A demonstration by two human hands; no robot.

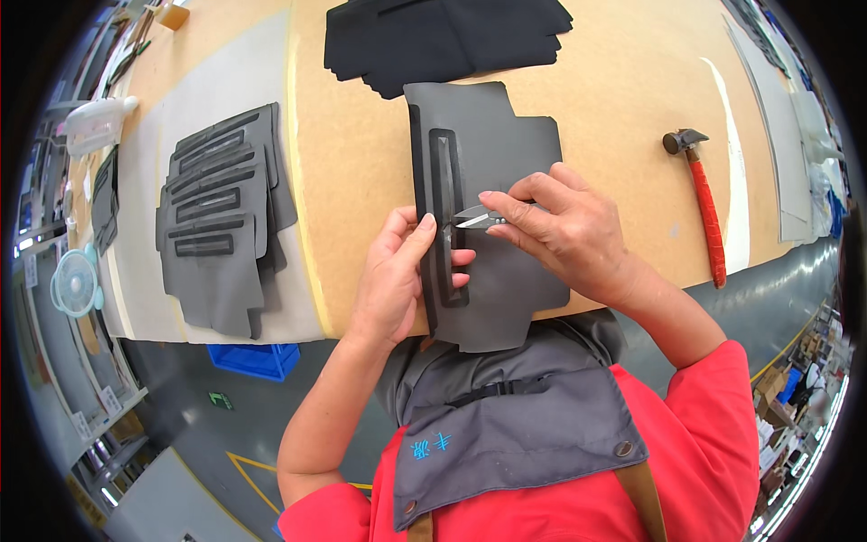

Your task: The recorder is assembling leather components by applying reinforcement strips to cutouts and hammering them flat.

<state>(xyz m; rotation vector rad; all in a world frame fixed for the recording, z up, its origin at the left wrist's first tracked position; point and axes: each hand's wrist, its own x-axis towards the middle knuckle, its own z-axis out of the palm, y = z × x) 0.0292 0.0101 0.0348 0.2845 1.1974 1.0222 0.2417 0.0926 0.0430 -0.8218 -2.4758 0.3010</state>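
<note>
A dark grey cut panel [515,262], of sheet material like leather or coated fabric, lies over the table's near edge. Along its left part runs a long narrow slot with a black border [441,154]. My left hand [397,262] pinches the panel's left edge, thumb on top beside the slot; two of its fingertips show through the opening. Closed around a small pair of silver thread snips [480,219], my right hand [564,226] holds their parted blades at the slot's right border, near my left thumb. Its palm hides the snips' handles.
Similar slotted panels [212,280] lie overlapped on the table's left. A pile of black pieces [442,41] is at the far side. A hammer with a red handle [706,212] rests at the right. Below the table's left edge stands a blue bin [257,359].
</note>
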